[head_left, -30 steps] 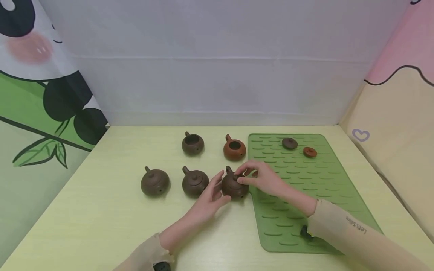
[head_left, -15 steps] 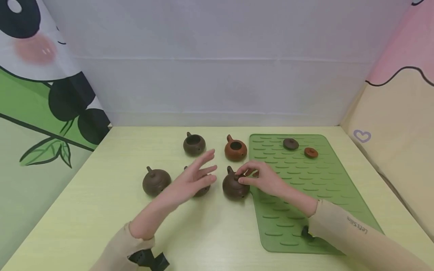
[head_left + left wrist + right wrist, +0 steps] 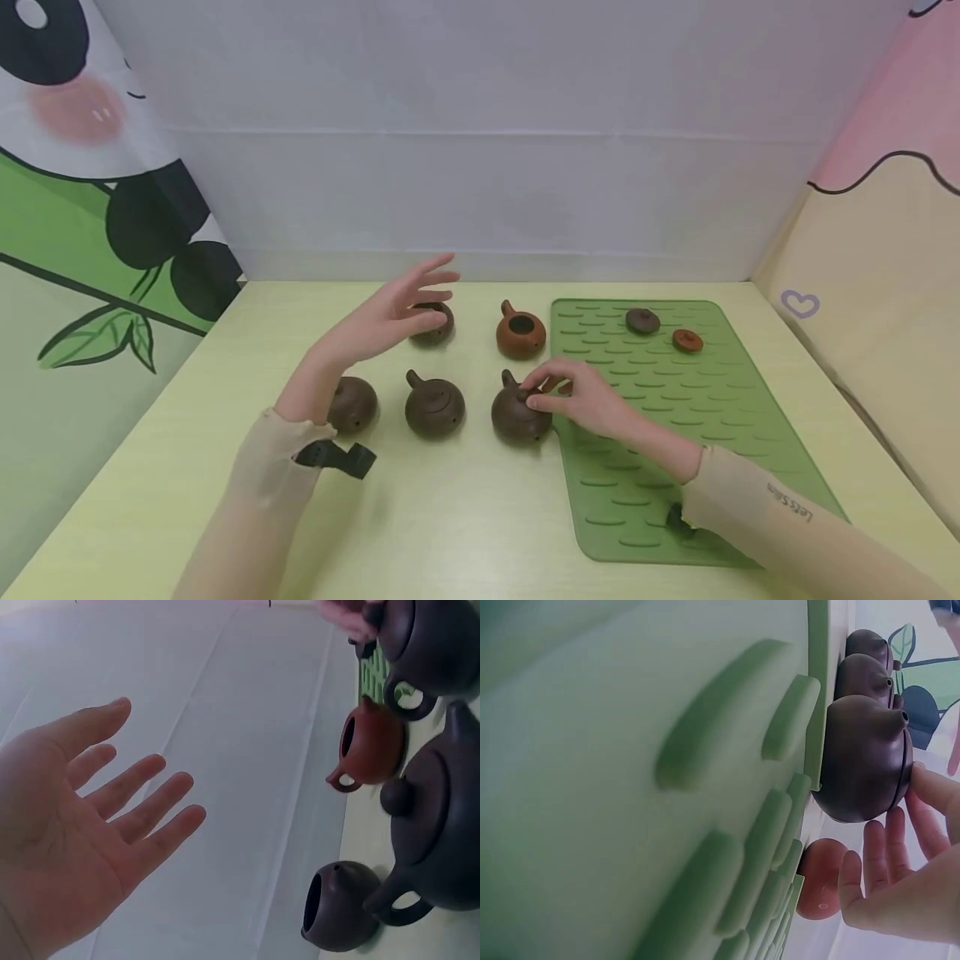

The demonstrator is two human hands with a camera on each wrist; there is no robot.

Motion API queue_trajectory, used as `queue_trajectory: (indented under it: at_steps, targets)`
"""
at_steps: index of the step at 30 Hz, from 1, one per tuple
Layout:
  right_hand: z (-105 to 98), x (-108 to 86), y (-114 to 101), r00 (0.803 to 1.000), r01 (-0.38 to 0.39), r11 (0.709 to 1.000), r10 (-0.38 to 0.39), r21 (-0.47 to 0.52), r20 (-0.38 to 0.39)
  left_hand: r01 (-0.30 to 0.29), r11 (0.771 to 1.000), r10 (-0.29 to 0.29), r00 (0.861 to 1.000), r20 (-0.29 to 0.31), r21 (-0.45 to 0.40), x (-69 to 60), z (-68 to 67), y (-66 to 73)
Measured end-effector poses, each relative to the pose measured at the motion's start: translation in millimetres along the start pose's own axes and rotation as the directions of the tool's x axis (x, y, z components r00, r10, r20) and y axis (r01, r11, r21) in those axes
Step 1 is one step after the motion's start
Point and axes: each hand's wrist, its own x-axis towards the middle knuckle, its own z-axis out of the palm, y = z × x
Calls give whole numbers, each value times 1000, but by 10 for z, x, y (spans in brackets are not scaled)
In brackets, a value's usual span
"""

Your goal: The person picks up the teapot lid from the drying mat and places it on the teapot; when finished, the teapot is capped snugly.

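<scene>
My right hand pinches the lid knob of the rightmost dark brown teapot, which stands upright with its lid on. In the right wrist view, thumb and fingertips lie about the lid of this teapot; the knob is hidden. My left hand is raised with its fingers spread, holding nothing. It partly covers a lidless dark teapot at the back. Two more lidded dark teapots stand in the front row, the middle one and the left one, partly behind my left wrist.
A lidless reddish-brown teapot stands in the back row. On the green mat at the right lie a dark lid and a reddish lid. A pale cloth wall rises behind the table.
My left hand has left the side of the rightmost teapot, moving up and left over the middle teapot to the back one. The right hand stays on the lid knob.
</scene>
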Motion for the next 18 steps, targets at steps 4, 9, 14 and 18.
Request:
queue_trajectory:
  at_steps: [4,9,14,18]
  targets:
    - [-1,-3,6,1000,1,1000,-1,3,-4,7,994,0,998,-65,113,134,-128,-130]
    - [-1,-5,16,1000,1,1000,-1,9,-5,59,984,-35,990,-139,170,247,-234,-353]
    - [5,-4,22,1000,1,1000,-1,16,-4,111,980,-79,979,-187,164,292,-297,-611]
    - [3,-5,11,1000,5,1000,-5,26,-6,167,971,-134,972,-194,168,284,-330,-815]
